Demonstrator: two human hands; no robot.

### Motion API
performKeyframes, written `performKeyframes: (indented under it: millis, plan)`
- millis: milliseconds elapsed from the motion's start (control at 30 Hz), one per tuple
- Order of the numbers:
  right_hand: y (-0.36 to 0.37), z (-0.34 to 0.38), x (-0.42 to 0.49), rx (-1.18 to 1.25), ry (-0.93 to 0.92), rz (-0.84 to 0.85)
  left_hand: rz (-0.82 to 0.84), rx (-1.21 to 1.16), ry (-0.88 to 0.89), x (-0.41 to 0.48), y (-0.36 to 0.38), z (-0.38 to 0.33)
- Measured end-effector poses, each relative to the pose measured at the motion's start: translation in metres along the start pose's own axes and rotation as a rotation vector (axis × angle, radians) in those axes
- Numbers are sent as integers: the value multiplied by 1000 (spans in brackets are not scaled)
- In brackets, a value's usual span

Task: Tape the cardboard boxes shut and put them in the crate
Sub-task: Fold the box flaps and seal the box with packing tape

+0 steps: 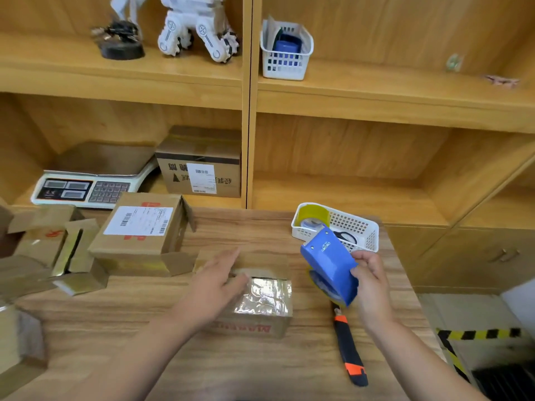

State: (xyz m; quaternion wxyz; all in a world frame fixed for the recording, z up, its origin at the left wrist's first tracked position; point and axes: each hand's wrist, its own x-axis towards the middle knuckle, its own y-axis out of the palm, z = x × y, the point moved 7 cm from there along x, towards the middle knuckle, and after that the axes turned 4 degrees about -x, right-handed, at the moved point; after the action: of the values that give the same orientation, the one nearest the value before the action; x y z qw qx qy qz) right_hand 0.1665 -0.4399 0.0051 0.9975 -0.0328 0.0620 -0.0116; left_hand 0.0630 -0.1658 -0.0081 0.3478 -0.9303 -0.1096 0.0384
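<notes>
Left hand (214,282): we lay it flat, fingers straight, on the small brown cardboard box (260,308), steadying it.
Right hand (372,287): we curl it tight round the blue plastic tape dispenser (330,264), just beside that box, likely for taping.

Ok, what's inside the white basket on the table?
In the white basket: a yellowish tape roll and black-handled scissors. The blue tape dispenser held in the right hand covers its near corner, so anything behind that is hidden.
</notes>
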Motion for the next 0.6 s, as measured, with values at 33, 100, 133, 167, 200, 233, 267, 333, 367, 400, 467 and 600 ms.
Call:
performKeyframes:
  millis: [33, 100, 133, 167, 200, 233, 267, 333, 367, 400, 467, 600]
  plan:
    - [7, 6, -4, 29, -10, 13, -18, -79, -1, 1, -6, -8]
    - [21, 15, -11, 90, -25, 39, -29, -207, 11, 2, -20, -29]
    - [27, 19, -14, 112, -33, 56, -32, -247, 18, 2, -25, -40]
    - [34, 22, -17, 126, -42, 73, -35, -273, 22, 0, -31, -49]
    - [40, 25, -20, 134, -51, 89, -38, -295, 30, -1, -35, -57]
    - [45, 28, -22, 135, -58, 103, -34, -316, 37, -3, -39, -63]
    - [49, 29, -24, 132, -64, 113, -30, -334, 44, -5, -41, -68]
    - [56, 31, -27, 123, -75, 123, -35, -371, 52, -8, -46, -74]
    - [59, 32, -29, 112, -84, 123, -43, -393, 54, -11, -49, -75]
    - [61, 34, -31, 101, -92, 122, -52, -417, 54, -13, -52, -76]
    - [67, 36, -34, 101, -93, 127, -63, -487, 43, -18, -57, -77]
    - [79, 38, -39, 91, -98, 133, -101, -639, -64, -22, -65, -68]
